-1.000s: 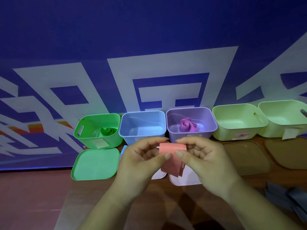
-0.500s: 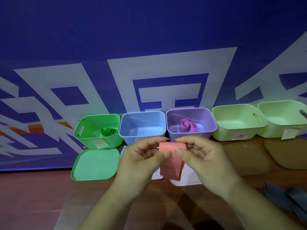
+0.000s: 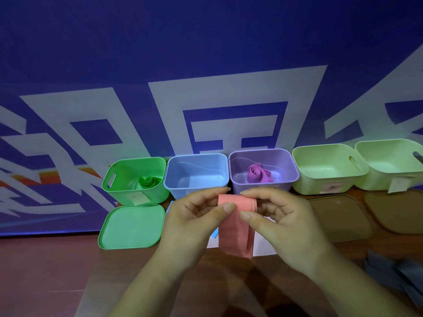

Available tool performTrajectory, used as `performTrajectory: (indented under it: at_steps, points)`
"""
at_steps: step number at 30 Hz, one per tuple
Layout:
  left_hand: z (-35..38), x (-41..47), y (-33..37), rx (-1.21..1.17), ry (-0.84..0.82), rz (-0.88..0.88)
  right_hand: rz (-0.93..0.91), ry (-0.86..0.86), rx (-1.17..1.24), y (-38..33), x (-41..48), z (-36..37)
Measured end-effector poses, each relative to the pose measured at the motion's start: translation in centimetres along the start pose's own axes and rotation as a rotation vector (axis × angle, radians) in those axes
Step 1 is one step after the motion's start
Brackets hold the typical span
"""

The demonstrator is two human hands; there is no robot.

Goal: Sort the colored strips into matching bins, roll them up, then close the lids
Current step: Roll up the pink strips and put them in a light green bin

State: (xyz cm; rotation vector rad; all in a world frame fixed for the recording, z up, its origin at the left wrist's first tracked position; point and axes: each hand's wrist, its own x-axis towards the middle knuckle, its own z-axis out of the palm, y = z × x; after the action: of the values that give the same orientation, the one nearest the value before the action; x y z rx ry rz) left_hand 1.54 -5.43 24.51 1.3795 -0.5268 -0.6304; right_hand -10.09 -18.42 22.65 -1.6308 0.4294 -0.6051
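Centre of frame: pink strip [image 3: 235,227] — thin, limp, light, probably springy. Pinched at rolled top edge by fingers of left hand [image 3: 192,223] and right hand [image 3: 288,223] — best held there.

Bin row [image 3: 180,191] ahead (tops open)
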Motion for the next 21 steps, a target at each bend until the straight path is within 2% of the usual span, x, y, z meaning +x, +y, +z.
performTrajectory:
  at_steps: [8,21]
  points:
    - [-0.27,0.09,-0.54,-0.02,-0.026,0.024,0.092,0.014,0.061,0.24,0.12,-0.02]
    - [-0.19,0.12,-0.54,-0.03,-0.017,0.004,0.099,0.014,0.074,0.43,0.39,0.07]
